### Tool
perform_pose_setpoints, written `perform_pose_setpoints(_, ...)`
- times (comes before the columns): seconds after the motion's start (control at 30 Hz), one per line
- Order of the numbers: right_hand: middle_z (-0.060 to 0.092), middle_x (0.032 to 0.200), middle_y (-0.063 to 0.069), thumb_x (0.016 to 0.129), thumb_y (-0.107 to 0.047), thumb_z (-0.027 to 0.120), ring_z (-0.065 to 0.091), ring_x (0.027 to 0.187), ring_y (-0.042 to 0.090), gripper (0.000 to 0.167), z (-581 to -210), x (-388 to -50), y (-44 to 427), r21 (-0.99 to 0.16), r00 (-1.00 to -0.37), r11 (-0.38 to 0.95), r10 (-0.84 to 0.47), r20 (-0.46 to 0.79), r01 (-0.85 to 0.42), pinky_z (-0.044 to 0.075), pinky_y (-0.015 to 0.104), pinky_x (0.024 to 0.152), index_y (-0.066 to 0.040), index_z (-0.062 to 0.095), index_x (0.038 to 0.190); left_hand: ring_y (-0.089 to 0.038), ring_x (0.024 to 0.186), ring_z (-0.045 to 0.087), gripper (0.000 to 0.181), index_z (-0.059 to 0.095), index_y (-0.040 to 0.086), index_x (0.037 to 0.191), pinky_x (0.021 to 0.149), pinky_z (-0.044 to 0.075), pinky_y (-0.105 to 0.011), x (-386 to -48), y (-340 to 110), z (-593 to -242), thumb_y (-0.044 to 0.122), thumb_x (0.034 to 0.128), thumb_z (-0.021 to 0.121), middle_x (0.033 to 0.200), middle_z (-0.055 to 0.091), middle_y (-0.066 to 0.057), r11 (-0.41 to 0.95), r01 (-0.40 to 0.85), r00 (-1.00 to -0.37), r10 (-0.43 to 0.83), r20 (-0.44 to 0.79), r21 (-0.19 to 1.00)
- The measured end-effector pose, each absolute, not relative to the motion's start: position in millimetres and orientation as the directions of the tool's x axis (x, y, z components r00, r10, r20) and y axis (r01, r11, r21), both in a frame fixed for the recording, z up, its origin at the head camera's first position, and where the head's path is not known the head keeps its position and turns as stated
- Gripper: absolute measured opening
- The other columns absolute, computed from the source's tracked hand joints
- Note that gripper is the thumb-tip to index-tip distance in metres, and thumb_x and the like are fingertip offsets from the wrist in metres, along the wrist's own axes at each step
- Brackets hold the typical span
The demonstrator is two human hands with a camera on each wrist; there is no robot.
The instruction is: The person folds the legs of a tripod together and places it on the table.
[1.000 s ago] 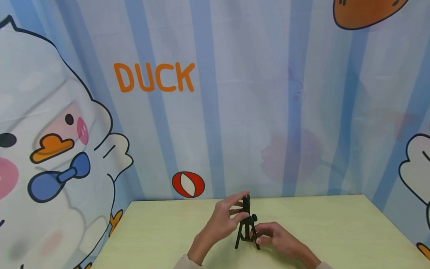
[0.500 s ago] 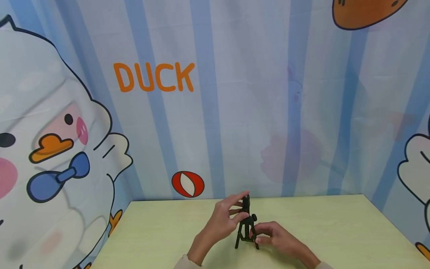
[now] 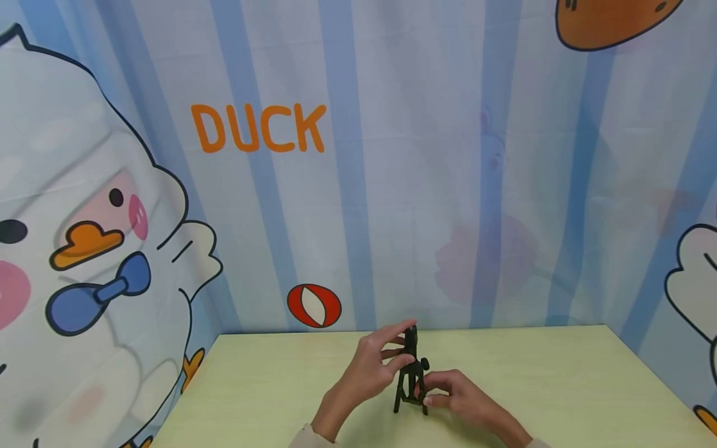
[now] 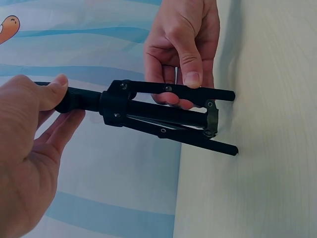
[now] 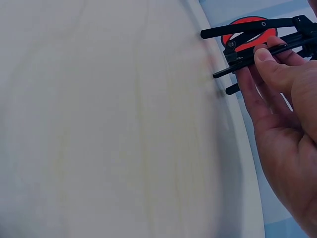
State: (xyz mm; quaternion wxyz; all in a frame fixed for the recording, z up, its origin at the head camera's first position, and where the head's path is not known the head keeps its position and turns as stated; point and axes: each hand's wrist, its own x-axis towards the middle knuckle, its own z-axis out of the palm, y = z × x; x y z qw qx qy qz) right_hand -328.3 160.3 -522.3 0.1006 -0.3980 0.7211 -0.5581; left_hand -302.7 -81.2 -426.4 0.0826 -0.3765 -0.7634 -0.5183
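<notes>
Firm above, gentle below on a black tripod point(image 3: 412, 368)

Left of the tripod and behind it, a red ball print point(image 3: 314, 305) shows on the curtain point(image 3: 414, 155).

Just left of the tripod's upper part, the left hand point(image 3: 374, 366) pinches it near the top, thumb against fingers. The step looks like adjusting the spread of the legs point(image 4: 198, 141), so this hold is best firm enough to stop any twist, fingers clear of the hub point(image 4: 114, 105) where they hinge.

The tripod itself is upright over the pale table point(image 3: 269, 386); whether every leg touches the surface, I cannot tell. A knob point(image 3: 425, 363) juts from its right side.

Just right of its lower part, the right hand point(image 3: 456, 393) pinches one leg point(image 4: 183, 92) between thumb and fingers. Light pressure along the hinge's own path should serve better than a sideways pull, and fingertips near the brace point(image 4: 212, 120) could get nipped.
</notes>
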Motion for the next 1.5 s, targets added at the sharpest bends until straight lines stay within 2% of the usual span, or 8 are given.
perform_pose_setpoints(0.37,0.072,0.115,0.02,0.1,-0.004,0.067,0.07,0.112,0.031,0.019,-522,-325,158,-0.873,-0.674,0.061,-0.663,0.326,-0.483,0.055,0.027,0.095,0.005,0.071,0.116,-0.027,0.12,0.065,0.062,0.052,0.018,0.154,0.094,0.057,-0.026,-304,-81,-426,-0.005,0.0979,0.067,0.144,0.06,-0.009,0.192,0.669,-0.7,0.487,0.522,0.718)
perform_pose_setpoints(0.57,0.073,0.113,0.022,0.097,-0.003,0.07,0.072,0.106,0.019,0.019,-522,-324,154,-0.892,-0.713,0.055,-0.624,0.321,-0.449,0.057,0.028,0.092,0.005,0.074,0.115,-0.026,0.12,0.065,0.061,0.053,0.019,0.152,0.094,0.056,-0.025,-305,-81,-426,-0.007,0.0988,0.065,0.144,0.059,-0.008,0.218,0.68,-0.701,0.475,0.532,0.7)
perform_pose_setpoints(0.8,0.075,0.101,0.017,0.094,-0.004,0.075,0.073,0.096,0.017,0.012,-521,-323,152,-0.872,-0.743,0.091,-0.57,0.35,-0.48,0.06,0.031,0.087,0.002,0.076,0.104,-0.025,0.115,0.068,0.063,0.058,0.021,0.147,0.091,0.058,-0.025,-307,-79,-427,-0.017,0.0956,0.061,0.138,0.062,-0.004,0.219,0.685,-0.704,0.445,0.554,0.695)
perform_pose_setpoints(1.0,0.073,0.096,0.015,0.094,-0.004,0.076,0.07,0.087,0.016,0.008,-517,-320,154,-0.885,-0.815,0.151,-0.481,0.324,-0.441,0.061,0.029,0.077,0.001,0.073,0.1,-0.026,0.114,0.068,0.064,0.063,0.019,0.141,0.093,0.058,-0.029,-308,-81,-427,-0.023,0.093,0.057,0.137,0.064,-0.001,0.216,0.69,-0.705,0.42,0.572,0.691)
perform_pose_setpoints(1.13,0.068,0.102,0.016,0.096,-0.006,0.075,0.068,0.092,0.022,0.015,-516,-319,154,-0.905,-0.845,0.153,-0.447,0.294,-0.396,0.061,0.03,0.076,0.0,0.068,0.108,-0.023,0.112,0.067,0.063,0.065,0.02,0.137,0.095,0.059,-0.034,-308,-81,-429,-0.023,0.0926,0.057,0.133,0.065,-0.001,0.215,0.695,-0.704,0.4,0.587,0.686)
perform_pose_setpoints(1.3,0.065,0.119,0.02,0.099,-0.006,0.07,0.067,0.109,0.032,0.024,-517,-321,151,-0.918,-0.831,0.125,-0.484,0.275,-0.377,0.06,0.031,0.087,0.0,0.065,0.123,-0.022,0.109,0.068,0.063,0.068,0.019,0.132,0.096,0.059,-0.038,-310,-81,-428,-0.026,0.0897,0.058,0.126,0.067,0.0,0.207,0.72,-0.683,0.384,0.622,0.662)
perform_pose_setpoints(1.5,0.07,0.116,0.022,0.1,-0.005,0.068,0.069,0.109,0.03,0.02,-519,-323,147,-0.921,-0.816,0.125,-0.518,0.257,-0.369,0.059,0.029,0.089,0.002,0.07,0.119,-0.022,0.108,0.067,0.052,0.071,0.017,0.128,0.09,0.061,-0.041,-311,-81,-430,-0.019,0.0897,0.066,0.124,0.068,-0.001,0.226,0.762,-0.645,0.355,0.677,0.607)
